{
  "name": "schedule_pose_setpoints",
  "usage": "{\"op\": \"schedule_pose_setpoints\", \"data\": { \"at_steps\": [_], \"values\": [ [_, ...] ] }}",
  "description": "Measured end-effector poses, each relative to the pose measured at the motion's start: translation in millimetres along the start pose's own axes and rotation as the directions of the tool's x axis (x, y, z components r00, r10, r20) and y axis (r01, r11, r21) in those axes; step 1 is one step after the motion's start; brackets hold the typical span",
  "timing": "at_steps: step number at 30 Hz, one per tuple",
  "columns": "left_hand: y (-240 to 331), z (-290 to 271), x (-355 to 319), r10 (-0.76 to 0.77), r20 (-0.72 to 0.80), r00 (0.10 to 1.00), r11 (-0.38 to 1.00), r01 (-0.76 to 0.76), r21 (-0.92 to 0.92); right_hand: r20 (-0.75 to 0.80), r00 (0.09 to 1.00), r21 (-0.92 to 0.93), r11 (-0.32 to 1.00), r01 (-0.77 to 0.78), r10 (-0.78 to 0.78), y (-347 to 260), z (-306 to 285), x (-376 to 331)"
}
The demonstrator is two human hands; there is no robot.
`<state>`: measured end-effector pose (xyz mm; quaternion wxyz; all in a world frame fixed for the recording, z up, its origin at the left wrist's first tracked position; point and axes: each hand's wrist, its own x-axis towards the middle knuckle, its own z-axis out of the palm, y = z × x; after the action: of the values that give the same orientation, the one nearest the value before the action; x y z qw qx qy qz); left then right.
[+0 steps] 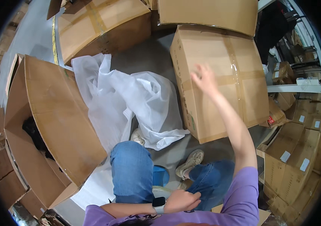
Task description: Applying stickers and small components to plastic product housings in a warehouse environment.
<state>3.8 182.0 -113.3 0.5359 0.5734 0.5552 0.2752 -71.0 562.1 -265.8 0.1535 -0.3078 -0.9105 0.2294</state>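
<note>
My right hand (205,80) reaches out over the large taped cardboard box (213,56) in front of me. Its fingers are apart and slightly blurred, with nothing seen in them; I cannot tell if they touch the box. My left hand (183,200), below a wristwatch (159,205) with a pale band, is drawn in at my lap. Its fingers are curled closed, and the palm side is hidden. Between the boxes, a crumpled white translucent plastic sheet (145,98) spreads across the floor beside my knee.
An opened cardboard box (58,113) with black contents (36,135) stands at the left. Another taped box (104,26) is at the far left. Stacked cartons (290,154) and a white metal rack (298,89) line the right. Something blue (160,175) shows between my legs.
</note>
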Motion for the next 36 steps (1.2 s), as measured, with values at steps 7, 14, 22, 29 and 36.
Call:
{"op": "schedule_pose_setpoints", "data": {
  "at_steps": [7, 14, 22, 29, 36],
  "values": [
    [-15.6, -7.9, 0.9, -0.145, -0.106, 0.984, 0.989, 0.141, -0.047, -0.059, 0.998, -0.428, 0.903, -0.033, 0.008, 26.2, 60.4, 147.0],
    [-38.0, -19.2, 3.4, -0.345, -0.186, 0.92, 0.92, 0.293, -0.259, -0.012, 0.989, -0.57, 0.811, -0.13, 0.151, 1.7, 58.4, 200.0],
    [-10.9, -23.7, 34.1, -0.213, -0.172, 0.962, 0.975, 0.2, -0.091, -0.125, 0.986, -0.202, 0.976, 0.08, -0.107, -36.1, 63.2, 99.9],
    [-17.3, -17.3, 63.3, -0.11, -0.293, 0.95, 0.993, 0.116, 0.003, -0.007, 0.994, 0.165, 0.981, 0.106, -0.107, -30.2, -15.6, 24.9],
    [-31.0, -33.4, 157.4, 0.134, -0.57, 0.811, 0.939, 0.08, 0.334, -0.643, 0.764, -0.28, 0.945, -0.171, -0.053, 90.8, -328.1, -12.8]
  ]
}}
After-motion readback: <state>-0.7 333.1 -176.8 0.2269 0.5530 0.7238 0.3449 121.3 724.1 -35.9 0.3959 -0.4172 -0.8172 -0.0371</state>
